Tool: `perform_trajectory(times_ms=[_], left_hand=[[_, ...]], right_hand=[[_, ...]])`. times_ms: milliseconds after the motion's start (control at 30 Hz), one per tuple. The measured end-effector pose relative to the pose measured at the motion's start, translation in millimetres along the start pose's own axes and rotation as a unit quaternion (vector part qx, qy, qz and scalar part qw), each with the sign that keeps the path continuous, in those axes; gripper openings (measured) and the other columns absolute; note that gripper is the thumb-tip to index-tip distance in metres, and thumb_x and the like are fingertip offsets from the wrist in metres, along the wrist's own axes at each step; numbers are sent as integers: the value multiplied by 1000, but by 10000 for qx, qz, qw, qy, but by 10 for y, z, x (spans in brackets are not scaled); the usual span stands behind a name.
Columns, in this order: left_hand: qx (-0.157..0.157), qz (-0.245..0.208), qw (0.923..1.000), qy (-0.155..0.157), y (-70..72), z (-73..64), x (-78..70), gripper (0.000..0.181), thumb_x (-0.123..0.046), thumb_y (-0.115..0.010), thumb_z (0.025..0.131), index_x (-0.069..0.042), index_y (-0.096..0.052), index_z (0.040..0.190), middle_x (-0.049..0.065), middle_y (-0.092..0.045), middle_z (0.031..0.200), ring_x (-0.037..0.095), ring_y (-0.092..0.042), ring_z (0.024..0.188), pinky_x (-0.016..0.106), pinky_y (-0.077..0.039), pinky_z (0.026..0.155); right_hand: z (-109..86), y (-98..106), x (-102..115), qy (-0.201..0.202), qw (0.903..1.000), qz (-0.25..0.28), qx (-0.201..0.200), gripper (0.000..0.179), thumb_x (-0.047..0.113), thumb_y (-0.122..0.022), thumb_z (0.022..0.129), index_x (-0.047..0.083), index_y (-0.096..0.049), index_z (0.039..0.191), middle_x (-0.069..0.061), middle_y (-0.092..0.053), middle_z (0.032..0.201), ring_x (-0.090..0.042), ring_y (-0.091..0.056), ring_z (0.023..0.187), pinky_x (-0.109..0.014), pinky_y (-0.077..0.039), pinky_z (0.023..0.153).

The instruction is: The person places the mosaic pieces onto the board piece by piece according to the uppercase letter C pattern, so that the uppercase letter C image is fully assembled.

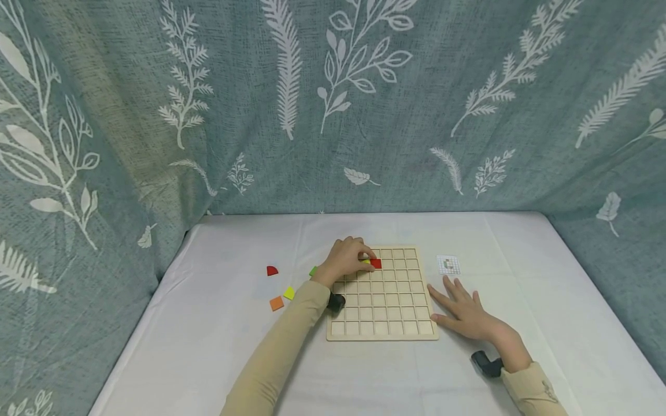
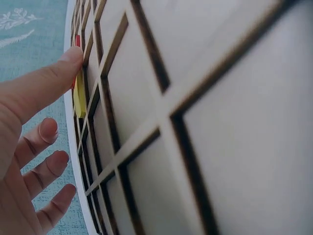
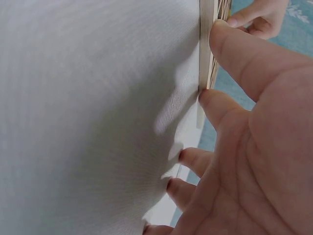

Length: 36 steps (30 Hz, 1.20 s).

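- Leafy blue-green cloth [image 1: 416, 153] hung behind the white surface [image 1: 520, 242].
- Near the surface's middle, a red tile [image 1: 376, 264] sat on the gridded board [image 1: 392, 299] beside a yellow piece [image 2: 79, 100].
- Left grip [image 1: 347, 257]: pinching the red tile.
- Right grip [image 1: 465, 312]: released, fingers spread, touching the board's right edge.
- Toward the surface's left edge lay a red quarter-round [image 1: 272, 270], orange square [image 1: 277, 303], second yellow piece [image 1: 289, 293] and partly hidden green piece [image 1: 313, 270].
- Patterned card [image 1: 448, 265] lay right of the board.

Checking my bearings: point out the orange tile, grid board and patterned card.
Orange tile [image 1: 277, 303]: head view, middle of its top face.
Grid board [image 1: 381, 300]: head view, a bare square near its middle.
Patterned card [image 1: 448, 264]: head view, middle of its printed face.
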<state>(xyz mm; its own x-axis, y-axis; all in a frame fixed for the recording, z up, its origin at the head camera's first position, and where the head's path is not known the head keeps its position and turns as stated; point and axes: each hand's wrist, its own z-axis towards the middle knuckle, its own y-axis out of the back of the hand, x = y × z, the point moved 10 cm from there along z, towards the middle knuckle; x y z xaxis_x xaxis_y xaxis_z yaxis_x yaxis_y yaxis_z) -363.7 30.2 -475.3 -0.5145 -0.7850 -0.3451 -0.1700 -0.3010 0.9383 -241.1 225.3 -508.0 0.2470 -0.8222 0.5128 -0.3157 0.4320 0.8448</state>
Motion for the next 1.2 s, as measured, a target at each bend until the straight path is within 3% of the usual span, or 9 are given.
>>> perform_trajectory(times_ms=[700,933,1200], left_hand=[[-297,-266,9992,-39,102,-107,-4,28,-38,-72,79,-25,-72,104,-1,-53,74,11,-39,62,24,-28,60],[-453,-485,9978,36,165,-208,56,25,-33,-72,80,-23,-72,103,-6,-52,72,10,-40,63,24,-28,60],[-655,-730,9952,36,256,-382,101,25,-32,-72,80,-21,-73,102,1,-53,73,13,-36,62,26,-25,61]], right_hand=[[-20,21,42,-8,9999,101,12,64,42,-52,91,11,-34,143,-30,-9,150,-52,-1,135,-72,6,97],[-14,18,42,16,9999,113,-3,64,43,-52,90,11,-35,143,-30,-9,149,-53,-1,135,-72,6,97],[-12,23,41,22,9999,103,-15,64,42,-53,91,10,-35,143,-30,-9,149,-53,-1,135,-72,6,96]])
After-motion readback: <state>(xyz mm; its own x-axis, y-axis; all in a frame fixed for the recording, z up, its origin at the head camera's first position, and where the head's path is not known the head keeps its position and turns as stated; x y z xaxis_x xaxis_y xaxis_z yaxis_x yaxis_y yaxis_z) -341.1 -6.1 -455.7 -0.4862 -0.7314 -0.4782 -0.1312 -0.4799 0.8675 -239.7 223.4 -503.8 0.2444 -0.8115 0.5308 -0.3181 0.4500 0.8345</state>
